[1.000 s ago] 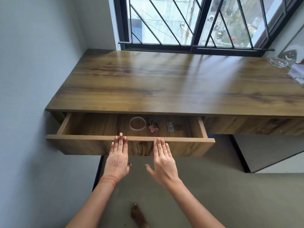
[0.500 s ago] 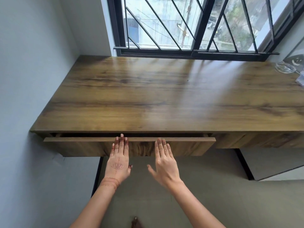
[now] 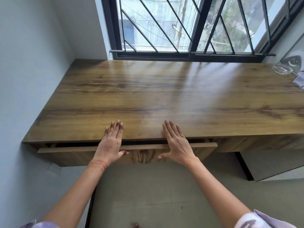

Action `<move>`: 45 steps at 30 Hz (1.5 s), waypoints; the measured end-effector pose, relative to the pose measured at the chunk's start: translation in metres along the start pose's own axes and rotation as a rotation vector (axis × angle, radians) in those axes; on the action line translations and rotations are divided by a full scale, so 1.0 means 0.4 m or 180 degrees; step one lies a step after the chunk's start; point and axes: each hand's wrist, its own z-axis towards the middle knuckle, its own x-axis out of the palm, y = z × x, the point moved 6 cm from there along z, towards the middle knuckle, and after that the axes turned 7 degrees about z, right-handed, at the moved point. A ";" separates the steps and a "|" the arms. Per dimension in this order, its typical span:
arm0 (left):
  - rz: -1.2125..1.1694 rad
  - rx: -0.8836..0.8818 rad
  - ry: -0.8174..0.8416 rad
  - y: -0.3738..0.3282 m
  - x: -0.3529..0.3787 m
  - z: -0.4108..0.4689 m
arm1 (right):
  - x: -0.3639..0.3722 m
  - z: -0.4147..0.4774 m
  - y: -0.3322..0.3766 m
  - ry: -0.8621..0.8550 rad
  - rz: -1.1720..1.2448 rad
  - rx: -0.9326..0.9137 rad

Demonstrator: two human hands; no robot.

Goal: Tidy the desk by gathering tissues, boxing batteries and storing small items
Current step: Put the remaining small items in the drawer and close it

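The wooden drawer (image 3: 70,154) under the desk top (image 3: 164,99) stands out by only a narrow dark gap, and its contents are hidden. My left hand (image 3: 109,145) lies flat over the drawer's top edge, fingers spread and reaching onto the desk's front edge. My right hand (image 3: 176,143) lies the same way a little to the right, palm down, holding nothing. Both thumbs hang in front of the drawer face.
A clear glass dish (image 3: 281,69) and a pale plastic packet (image 3: 299,82) sit at the desk's far right. A barred window (image 3: 189,27) runs along the back, a grey wall (image 3: 24,79) closes the left side, and a grey cabinet (image 3: 271,165) stands under the desk at right.
The drawer went from wide open, showing a ring, keys and small items, to almost shut. Both hands slid up from the drawer front onto the desk edge.
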 end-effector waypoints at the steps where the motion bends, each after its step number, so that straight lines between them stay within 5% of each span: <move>1: 0.0019 0.0047 0.0156 -0.003 0.004 0.008 | 0.008 0.008 -0.005 0.0065 -0.0033 -0.0014; 15: 0.0161 -0.0093 -0.0439 0.002 0.036 0.010 | 0.041 0.021 -0.018 -0.0601 -0.0169 -0.0072; 27: 0.0668 -0.0306 -0.1651 -0.003 0.085 0.019 | 0.052 0.019 -0.022 -0.1575 -0.0558 -0.0274; 32: 0.0641 -0.0399 -0.1461 -0.004 0.069 0.020 | 0.055 0.020 -0.023 -0.1482 -0.0605 -0.0216; 39: 0.0324 -0.0487 -0.0190 -0.019 0.060 0.033 | 0.042 0.023 -0.014 -0.1099 -0.0462 0.0017; 45: 0.0162 -0.0427 -0.0243 -0.127 -0.011 0.038 | -0.011 0.000 -0.014 -0.1073 -0.0086 0.0099</move>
